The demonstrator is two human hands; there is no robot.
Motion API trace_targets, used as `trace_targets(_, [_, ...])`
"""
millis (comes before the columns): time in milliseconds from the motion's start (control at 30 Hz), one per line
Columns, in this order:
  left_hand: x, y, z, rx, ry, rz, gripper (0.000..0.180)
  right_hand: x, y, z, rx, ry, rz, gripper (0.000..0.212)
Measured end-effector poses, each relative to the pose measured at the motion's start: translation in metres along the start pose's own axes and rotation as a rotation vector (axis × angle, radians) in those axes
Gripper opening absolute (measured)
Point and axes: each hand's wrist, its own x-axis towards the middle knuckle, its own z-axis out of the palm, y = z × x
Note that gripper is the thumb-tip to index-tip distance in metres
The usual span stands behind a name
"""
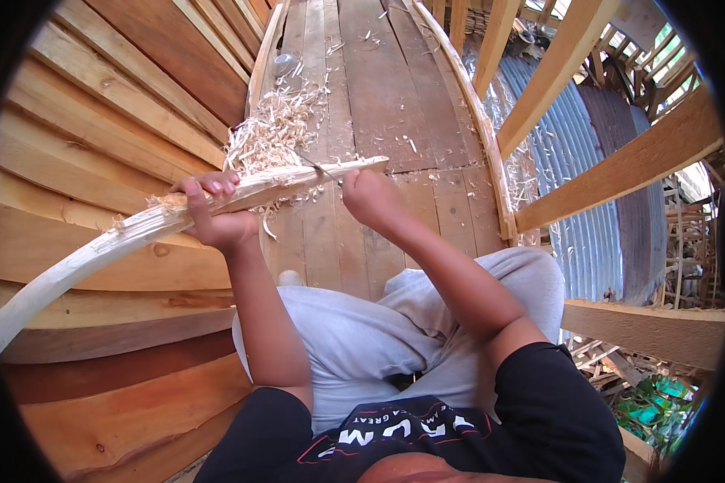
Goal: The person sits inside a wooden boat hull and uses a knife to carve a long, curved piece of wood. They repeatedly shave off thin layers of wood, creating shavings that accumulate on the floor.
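Note:
A long, pale, peeled wooden pole (129, 228) slants from the lower left up to a narrowed end near the middle of the view. My left hand (217, 213) is wrapped around it partway along, close to the plank wall. In my closed right hand (368, 197) is a knife, its handle mostly hidden by the fingers. The thin dark knife blade (321, 169) lies across the pole near the narrowed end. Rough, splintery fibres stand up on the pole beside my left hand.
Curled wood shavings (274, 129) are heaped on the plank floor (379, 72) beyond the pole. A small clear cup-like container (284, 64) stands behind them. A plank wall (113, 153) rises on the left. Wooden railing posts (612, 177) and corrugated metal sheets (576, 161) are on the right.

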Motion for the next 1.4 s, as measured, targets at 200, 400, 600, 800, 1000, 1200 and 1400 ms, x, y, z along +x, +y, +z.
trace_targets(200, [-0.014, 0.003, 0.064, 0.038, -0.108, 0.074, 0.031, 0.013, 0.025, 0.011, 0.063, 0.147, 0.000, 0.054])
trace_targets(400, [0.008, 0.010, 0.028, -0.089, -0.151, -0.034, 0.042, 0.024, 0.027, 0.015, -0.010, 0.036, 0.076, 0.054])
trace_targets(600, [0.014, 0.040, 0.030, -0.099, 0.030, -0.102, 0.037, 0.022, 0.030, 0.001, -0.121, 0.012, 0.084, 0.055])
trace_targets(800, [-0.001, 0.030, 0.046, -0.116, -0.255, -0.103, 0.014, -0.003, -0.009, -0.011, -0.009, 0.075, -0.051, 0.053])
trace_targets(1000, [-0.007, 0.027, 0.069, -0.117, -0.428, -0.119, 0.012, 0.032, 0.040, -0.007, -0.022, 0.174, 0.071, 0.052])
trace_targets(1200, [-0.006, 0.039, 0.069, -0.183, -0.537, -0.167, 0.014, 0.014, 0.026, -0.031, -0.034, 0.102, 0.086, 0.050])
trace_targets(1400, [-0.007, 0.042, 0.059, -0.096, -0.592, -0.100, 0.016, -0.006, -0.009, -0.026, -0.099, 0.055, 0.044, 0.051])
